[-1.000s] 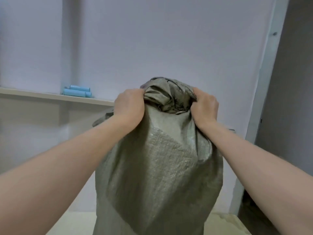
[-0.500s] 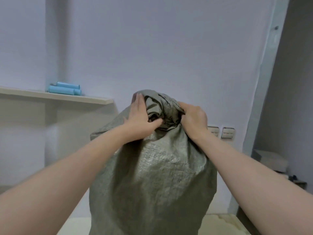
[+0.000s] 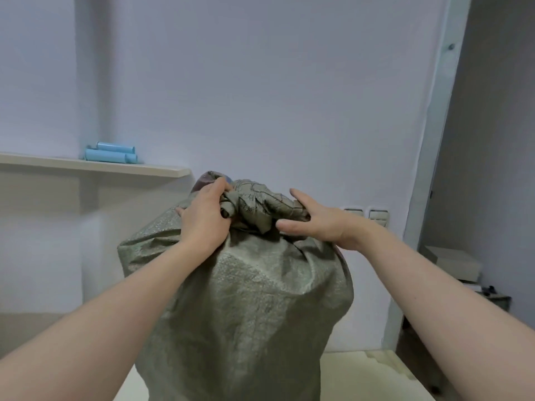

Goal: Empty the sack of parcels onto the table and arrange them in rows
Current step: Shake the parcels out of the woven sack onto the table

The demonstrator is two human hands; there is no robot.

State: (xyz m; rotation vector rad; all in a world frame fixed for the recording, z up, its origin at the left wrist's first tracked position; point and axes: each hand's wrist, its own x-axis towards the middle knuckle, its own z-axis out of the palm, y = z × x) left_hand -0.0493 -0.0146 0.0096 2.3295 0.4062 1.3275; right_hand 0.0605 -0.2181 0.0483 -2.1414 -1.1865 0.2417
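Note:
A bulging grey-green woven sack (image 3: 240, 308) stands upright on the pale table (image 3: 362, 374) right in front of me. Its mouth is bunched and twisted into a knot at the top. My left hand (image 3: 204, 218) grips the left side of that bunched fabric, fingers curled into the folds. My right hand (image 3: 315, 221) holds the right side of the bunch between thumb and fingers. The parcels are hidden inside the sack.
A wall shelf (image 3: 95, 166) at the left carries light blue rolls (image 3: 111, 154). Two wall switches (image 3: 366, 216) sit behind the sack on the right. A white box (image 3: 454, 263) stands in the doorway area at far right.
The sack has sunk lower in view and its top has spread wider. Both hands moved apart along the bunched mouth, the right hand shifting to the right.

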